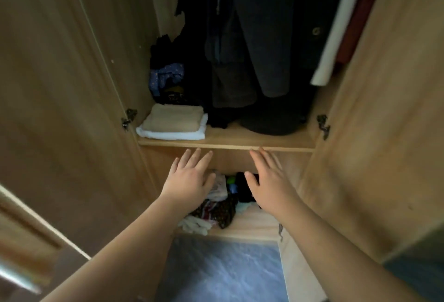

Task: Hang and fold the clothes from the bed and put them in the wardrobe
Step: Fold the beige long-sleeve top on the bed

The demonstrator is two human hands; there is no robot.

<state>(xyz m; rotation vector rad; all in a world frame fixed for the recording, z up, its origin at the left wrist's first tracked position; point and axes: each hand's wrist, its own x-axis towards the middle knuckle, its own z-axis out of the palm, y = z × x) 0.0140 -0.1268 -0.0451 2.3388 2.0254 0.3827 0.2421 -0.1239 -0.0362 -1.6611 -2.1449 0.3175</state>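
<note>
reaching forward side by side, both bare arms stretch into the open wardrobe (394, 114), a boxy cabinet of pale, matte wood-grain board with both doors swung wide and small dark metal hinges at the shelf corners. the left hand (189, 176) is flat, palm down, fingers straight and slightly spread, holding nothing; its fingertips come close under the front edge of the shelf (254, 139). the right hand (269, 179) is likewise flat and empty, fingers straight and close together, tips near that same edge, thumb held out to the left. whether either hand touches the panel below the shelf cannot be told.

on the shelf's left end, just beyond the left hand, lies a folded stack (174, 122): a soft cream, thick-looking piece squared on top of a smooth white one. far behind it a rumpled blue patterned cloth (165, 77) sits among dark pieces. to the right, long dark hanging garments (264, 37) of heavy grey and black fabric drop down, with a rounded dark bundle under their hems, and at the far right a white panel of cloth (341, 25) hangs next to a deep red one.

below the hands, in the lower compartment, a loose heap of crumpled clothes (216, 208) in white, dark floral print, black and a spot of green rests on light board. nearest, the floor (221, 270) shows a glossy, blue-grey marbled surface.
</note>
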